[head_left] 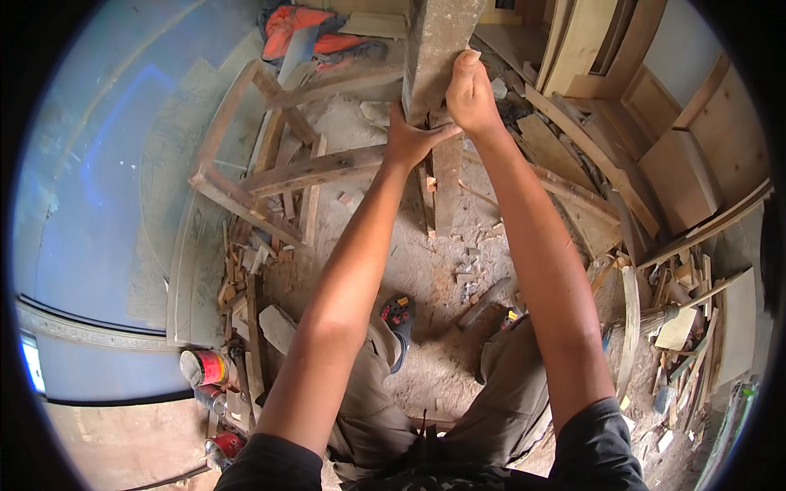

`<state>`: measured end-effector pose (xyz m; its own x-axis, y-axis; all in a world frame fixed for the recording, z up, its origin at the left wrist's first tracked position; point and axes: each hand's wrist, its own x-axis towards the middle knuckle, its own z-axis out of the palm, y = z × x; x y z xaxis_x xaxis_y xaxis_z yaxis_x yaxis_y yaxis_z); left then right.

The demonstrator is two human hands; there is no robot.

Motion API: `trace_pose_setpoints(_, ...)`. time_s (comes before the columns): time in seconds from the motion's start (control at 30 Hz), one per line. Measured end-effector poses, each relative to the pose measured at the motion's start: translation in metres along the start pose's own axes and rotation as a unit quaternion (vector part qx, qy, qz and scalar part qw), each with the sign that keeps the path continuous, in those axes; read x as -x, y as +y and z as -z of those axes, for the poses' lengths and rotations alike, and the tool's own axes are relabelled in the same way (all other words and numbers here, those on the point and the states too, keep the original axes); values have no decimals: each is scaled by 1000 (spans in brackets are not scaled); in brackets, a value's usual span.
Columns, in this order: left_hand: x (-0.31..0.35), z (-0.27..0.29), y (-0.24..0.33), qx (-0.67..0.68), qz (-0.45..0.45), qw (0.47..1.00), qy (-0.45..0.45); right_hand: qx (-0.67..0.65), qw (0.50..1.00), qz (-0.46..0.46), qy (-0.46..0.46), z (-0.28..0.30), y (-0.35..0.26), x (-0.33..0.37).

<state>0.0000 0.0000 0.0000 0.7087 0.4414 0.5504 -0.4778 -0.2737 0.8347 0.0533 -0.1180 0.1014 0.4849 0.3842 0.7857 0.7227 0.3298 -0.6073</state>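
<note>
A thick, worn wooden beam [442, 45] comes down from the top middle, with narrower wooden legs [446, 184] below it. My left hand [412, 141] is at the lower end of the beam, its thumb stretched across the front and its fingers round the left side, partly hidden. Higher up, my right hand [472, 96] grips the beam's right edge, thumb pointing up; its fingers are mostly out of sight behind the wood. Both arms reach forward from the lower edge.
An old wooden frame [327, 168] lies left of the beam. Boards and panels [679, 180] lean at the right, above wood scraps. Paint cans [211, 367] stand at lower left. A broom [655, 317] lies at right. Orange and dark cloth [288, 31] lies far left.
</note>
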Motion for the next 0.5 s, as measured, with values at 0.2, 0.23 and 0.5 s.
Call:
trace_pose_setpoints(0.2, 9, -1, 3, -48, 38, 998, 21, 8, 1000, 10, 21, -2, -10, 8)
trace_pose_setpoints(0.23, 8, 1, 4, -46, 39, 998, 18, 17, 1000, 7, 18, -2, -16, 7)
trace_pose_setpoints(0.5, 2, 2, 5, -78, 33, 996, 19, 0, 998, 41, 41, -11, -5, 0)
